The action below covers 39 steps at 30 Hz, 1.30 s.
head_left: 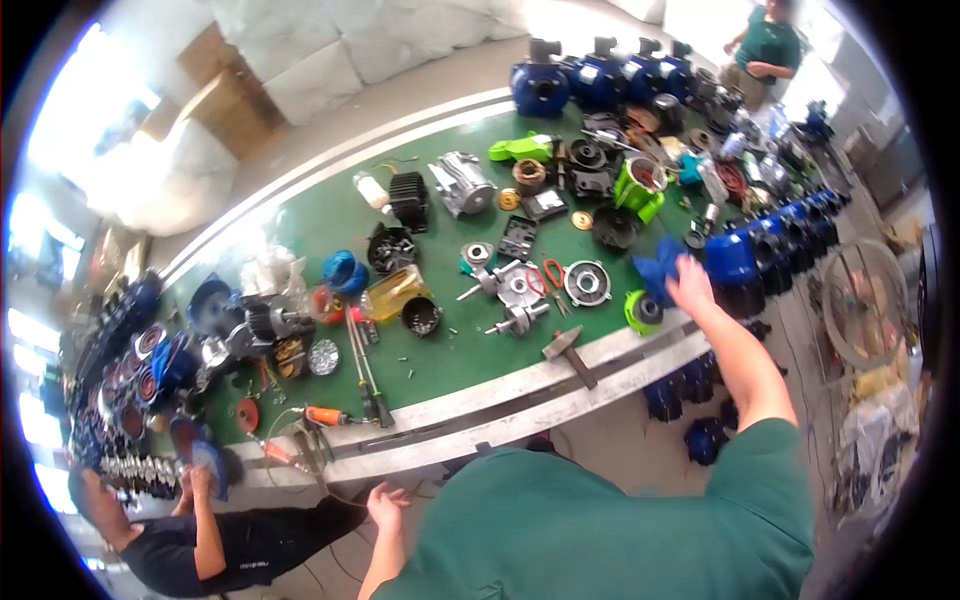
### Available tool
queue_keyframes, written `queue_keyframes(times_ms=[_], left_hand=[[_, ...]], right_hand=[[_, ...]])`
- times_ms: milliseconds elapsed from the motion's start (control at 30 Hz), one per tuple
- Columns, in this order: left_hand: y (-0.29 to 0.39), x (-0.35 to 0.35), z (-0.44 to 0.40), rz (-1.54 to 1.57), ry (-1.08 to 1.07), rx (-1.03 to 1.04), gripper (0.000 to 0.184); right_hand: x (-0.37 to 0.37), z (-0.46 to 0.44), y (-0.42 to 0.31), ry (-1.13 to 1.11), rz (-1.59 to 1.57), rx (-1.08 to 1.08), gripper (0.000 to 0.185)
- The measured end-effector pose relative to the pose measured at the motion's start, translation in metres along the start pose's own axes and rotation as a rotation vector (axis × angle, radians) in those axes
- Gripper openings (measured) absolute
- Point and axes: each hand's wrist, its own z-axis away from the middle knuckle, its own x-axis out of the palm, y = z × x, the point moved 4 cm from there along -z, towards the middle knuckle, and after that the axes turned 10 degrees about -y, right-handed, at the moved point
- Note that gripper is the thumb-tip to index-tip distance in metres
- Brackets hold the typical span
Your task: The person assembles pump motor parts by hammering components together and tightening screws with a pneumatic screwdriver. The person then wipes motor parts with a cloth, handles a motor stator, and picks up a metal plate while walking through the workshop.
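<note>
My right hand [690,287] reaches over the right part of the bench, its fingers closed at the edge of a crumpled blue cloth [655,267]. Just below the cloth sits a bright green and black motor part [643,312]. Near my body, off the front edge of the bench, my left hand [388,503] hangs with fingers apart and nothing in it. A hammer [570,356] lies across the front edge, between the two hands. Left of the cloth are a round metal end cover [587,284] and red-handled pliers [553,272].
Blue pump housings [732,258] line the right end; more [540,88] stand at the back. Long screwdrivers [365,370] and an orange tool [325,415] lie front left. A co-worker [240,545] works at left; another person [768,50] stands back right.
</note>
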Motion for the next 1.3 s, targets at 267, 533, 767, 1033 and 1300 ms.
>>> queue_keyframes(times_ms=[267, 533, 767, 1033, 1300], left_hand=[[0.002, 0.061, 0.007, -0.719, 0.036, 0.064, 0.054], [0.053, 0.082, -0.035, -0.967, 0.141, -0.384, 0.112], [0.052, 0.092, -0.051, -1.032, 0.168, -0.483, 0.126], [0.045, 0.092, -0.064, -1.014, 0.145, -0.526, 0.131], [0.048, 0.09, -0.059, -0.93, 0.178, -0.442, 0.127]], right_hand=[[0.007, -0.064, -0.075, -0.212, 0.058, -0.113, 0.031], [0.048, -0.136, -0.222, -0.186, -0.552, -0.184, 0.029], [0.081, -0.196, -0.369, -0.389, -0.946, -0.24, 0.035], [0.099, -0.284, -0.495, -0.542, -1.382, -0.01, 0.042], [0.127, -0.355, -0.558, -0.55, -1.596, 0.156, 0.03]])
